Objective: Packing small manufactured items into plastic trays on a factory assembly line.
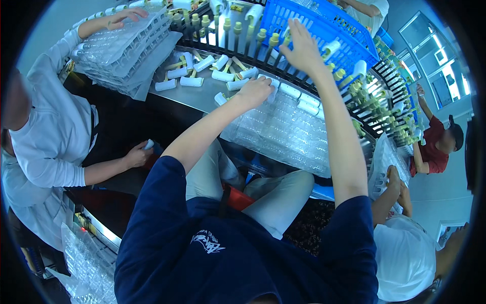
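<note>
My left hand [255,92] is closed at the top edge of a clear plastic tray [281,133], its fingertips on a white cylindrical piece [274,81]. More white cylinders [307,105] lie in the tray's far rows, while the nearer rows are bare. My right hand [302,49] reaches farther out, beside the blue crate and above the dark slotted conveyor [248,49]. Its fingers are stretched out and the thumb stands apart, with nothing seen in its grasp. Loose white cylinders with pale yellow stems [192,81] lie on the metal table left of my left hand.
A blue plastic crate [349,39] rests beyond the conveyor, which carries several upright yellow-stemmed pieces. Stacked clear trays [126,58] stand at the left, near a person in white [55,121]. At the right, another person's hands [395,182] touch a clear tray. More clear trays [88,263] lie lower left.
</note>
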`<action>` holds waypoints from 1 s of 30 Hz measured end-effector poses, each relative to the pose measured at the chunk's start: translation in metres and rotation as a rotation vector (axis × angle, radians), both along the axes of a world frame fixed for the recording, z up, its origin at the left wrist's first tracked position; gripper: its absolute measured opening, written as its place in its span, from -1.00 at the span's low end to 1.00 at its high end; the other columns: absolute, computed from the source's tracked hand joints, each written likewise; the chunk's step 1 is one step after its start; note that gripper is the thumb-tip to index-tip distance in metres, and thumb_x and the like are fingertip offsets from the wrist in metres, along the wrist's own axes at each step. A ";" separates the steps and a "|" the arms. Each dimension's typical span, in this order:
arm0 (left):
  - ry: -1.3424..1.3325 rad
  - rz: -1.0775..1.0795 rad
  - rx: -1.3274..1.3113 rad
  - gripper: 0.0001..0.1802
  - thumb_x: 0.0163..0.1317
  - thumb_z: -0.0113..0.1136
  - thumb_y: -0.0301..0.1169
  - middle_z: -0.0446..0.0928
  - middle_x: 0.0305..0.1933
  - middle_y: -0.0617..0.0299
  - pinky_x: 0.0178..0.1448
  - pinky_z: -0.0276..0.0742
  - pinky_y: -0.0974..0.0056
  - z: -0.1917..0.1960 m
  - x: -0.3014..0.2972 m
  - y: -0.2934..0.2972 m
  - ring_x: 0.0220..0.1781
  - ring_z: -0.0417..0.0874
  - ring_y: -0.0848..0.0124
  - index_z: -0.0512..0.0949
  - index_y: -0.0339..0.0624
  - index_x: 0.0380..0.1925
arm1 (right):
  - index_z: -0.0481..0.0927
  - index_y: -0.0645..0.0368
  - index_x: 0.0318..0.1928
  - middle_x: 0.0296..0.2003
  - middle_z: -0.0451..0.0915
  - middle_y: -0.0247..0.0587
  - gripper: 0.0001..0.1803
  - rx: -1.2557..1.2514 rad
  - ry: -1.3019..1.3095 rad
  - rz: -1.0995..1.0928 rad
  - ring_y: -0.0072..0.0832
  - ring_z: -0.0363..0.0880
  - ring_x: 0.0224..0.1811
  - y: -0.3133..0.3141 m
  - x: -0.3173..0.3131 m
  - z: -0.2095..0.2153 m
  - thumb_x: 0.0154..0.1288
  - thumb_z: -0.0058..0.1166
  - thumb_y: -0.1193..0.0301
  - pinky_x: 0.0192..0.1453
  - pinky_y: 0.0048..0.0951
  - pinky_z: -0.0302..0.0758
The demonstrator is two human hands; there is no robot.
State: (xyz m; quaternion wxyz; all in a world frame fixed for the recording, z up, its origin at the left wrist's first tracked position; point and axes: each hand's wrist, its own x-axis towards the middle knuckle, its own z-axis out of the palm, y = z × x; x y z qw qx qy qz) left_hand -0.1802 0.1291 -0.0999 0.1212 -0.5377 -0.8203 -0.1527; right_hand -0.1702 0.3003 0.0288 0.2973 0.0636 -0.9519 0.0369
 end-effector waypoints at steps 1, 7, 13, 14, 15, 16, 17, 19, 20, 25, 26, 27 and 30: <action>0.006 -0.010 -0.044 -0.74 0.06 0.33 -0.41 0.53 -0.09 0.16 0.11 0.52 0.03 -0.001 -0.002 -0.001 0.08 0.55 0.19 0.59 -0.17 -0.21 | 0.17 0.14 0.44 0.46 0.10 0.13 -0.17 -0.080 0.066 0.114 0.01 0.10 0.50 -0.005 0.005 -0.007 0.23 0.23 0.23 0.48 0.09 0.16; 0.225 -0.024 -0.124 -0.73 0.16 0.27 -0.38 0.54 -0.11 0.04 0.08 0.47 0.09 -0.002 -0.003 -0.012 0.08 0.56 0.16 0.51 -0.26 -0.17 | 0.45 0.27 0.19 0.07 0.53 0.09 -0.52 -0.363 0.186 -0.052 0.04 0.46 0.15 0.008 0.091 -0.081 0.25 0.12 0.48 0.24 -0.08 0.41; -0.154 -0.064 0.377 -0.73 0.26 0.17 -0.38 0.57 -0.18 -0.06 0.01 0.51 -0.02 0.070 0.018 0.003 -0.05 0.60 -0.02 0.42 -0.28 -0.12 | 0.59 0.21 0.02 -0.08 0.57 0.00 -0.67 -0.362 0.003 -0.362 -0.04 0.49 0.03 0.040 0.142 -0.155 0.26 0.13 0.38 0.17 -0.08 0.40; -0.169 -0.082 0.453 -0.68 0.28 0.16 -0.38 0.56 -0.12 -0.10 0.01 0.52 -0.02 0.084 0.021 0.012 -0.05 0.60 -0.06 0.41 -0.30 -0.03 | 0.59 0.21 0.02 -0.08 0.57 0.00 -0.67 -0.366 0.004 -0.360 -0.04 0.49 0.03 0.040 0.141 -0.156 0.26 0.13 0.38 0.17 -0.08 0.40; -0.184 -0.103 0.529 -0.62 0.30 0.15 -0.37 0.56 -0.06 -0.15 0.01 0.53 -0.01 0.097 0.024 0.023 -0.05 0.60 -0.10 0.39 -0.32 0.05 | 0.60 0.20 -0.01 -0.08 0.56 -0.02 -0.67 -0.342 0.010 -0.390 -0.06 0.49 0.03 0.038 0.140 -0.156 0.26 0.14 0.34 0.18 -0.10 0.38; -0.174 -0.065 0.584 -0.64 0.31 0.14 -0.36 0.56 -0.08 -0.18 -0.05 0.54 0.00 0.106 0.026 0.038 -0.08 0.61 -0.11 0.43 -0.34 0.03 | 0.61 0.19 -0.04 -0.08 0.56 -0.04 -0.67 -0.317 0.017 -0.419 -0.09 0.48 0.03 0.037 0.138 -0.155 0.25 0.14 0.30 0.20 -0.11 0.37; -0.193 -0.040 0.617 -0.67 0.32 0.13 -0.36 0.57 -0.12 -0.20 -0.08 0.54 0.00 0.117 0.025 0.052 -0.11 0.62 -0.11 0.46 -0.38 -0.03 | 0.61 0.19 -0.04 -0.08 0.56 -0.04 -0.67 -0.319 0.021 -0.419 -0.09 0.48 0.03 0.037 0.138 -0.154 0.25 0.14 0.30 0.20 -0.11 0.37; -0.327 0.020 0.701 -0.69 0.33 0.12 -0.33 0.60 -0.28 -0.23 -0.14 0.53 -0.01 0.134 0.023 0.083 -0.23 0.64 -0.14 0.52 -0.46 -0.22 | 0.61 0.18 -0.06 -0.07 0.55 -0.06 -0.67 -0.326 -0.008 -0.429 -0.12 0.46 0.05 0.034 0.140 -0.151 0.24 0.16 0.26 0.22 -0.12 0.35; -0.407 0.052 0.669 -0.67 0.32 0.13 -0.31 0.61 -0.31 -0.24 -0.14 0.53 -0.01 0.143 0.024 0.097 -0.26 0.65 -0.14 0.52 -0.47 -0.25 | 0.61 0.18 -0.06 -0.07 0.55 -0.06 -0.67 -0.327 -0.006 -0.430 -0.12 0.46 0.05 0.033 0.141 -0.150 0.24 0.16 0.26 0.22 -0.12 0.35; -0.437 0.210 0.731 -0.60 0.30 0.05 -0.32 0.61 -0.33 -0.36 -0.02 0.58 -0.12 0.154 0.012 0.147 -0.21 0.66 -0.23 0.46 -0.62 -0.25 | 0.61 0.16 -0.07 -0.08 0.55 -0.05 -0.67 -0.344 0.027 -0.403 -0.11 0.46 0.06 0.032 0.142 -0.149 0.22 0.18 0.27 0.22 -0.13 0.35; -0.468 0.218 0.686 -0.58 0.29 0.06 -0.30 0.60 -0.31 -0.39 0.00 0.58 -0.12 0.156 0.005 0.150 -0.18 0.66 -0.23 0.46 -0.63 -0.24 | 0.60 0.18 -0.06 -0.08 0.56 -0.05 -0.67 -0.351 0.039 -0.398 -0.12 0.47 0.05 0.031 0.140 -0.150 0.22 0.19 0.27 0.22 -0.13 0.34; -0.506 0.221 0.631 -0.56 0.28 0.07 -0.28 0.60 -0.28 -0.43 0.01 0.58 -0.13 0.159 0.001 0.150 -0.15 0.66 -0.23 0.46 -0.65 -0.23 | 0.60 0.18 -0.06 -0.08 0.56 -0.05 -0.67 -0.353 0.038 -0.412 -0.12 0.47 0.05 0.034 0.140 -0.153 0.22 0.19 0.27 0.22 -0.13 0.34; -0.395 0.241 0.436 -0.62 0.19 0.10 -0.27 0.64 -0.22 -0.30 -0.01 0.62 -0.07 0.173 -0.024 0.142 -0.13 0.69 -0.15 0.62 -0.46 -0.28 | 0.59 0.20 -0.07 -0.10 0.58 -0.08 -0.66 -0.397 0.032 -0.364 -0.13 0.49 0.04 0.034 0.142 -0.152 0.23 0.19 0.27 0.23 -0.15 0.33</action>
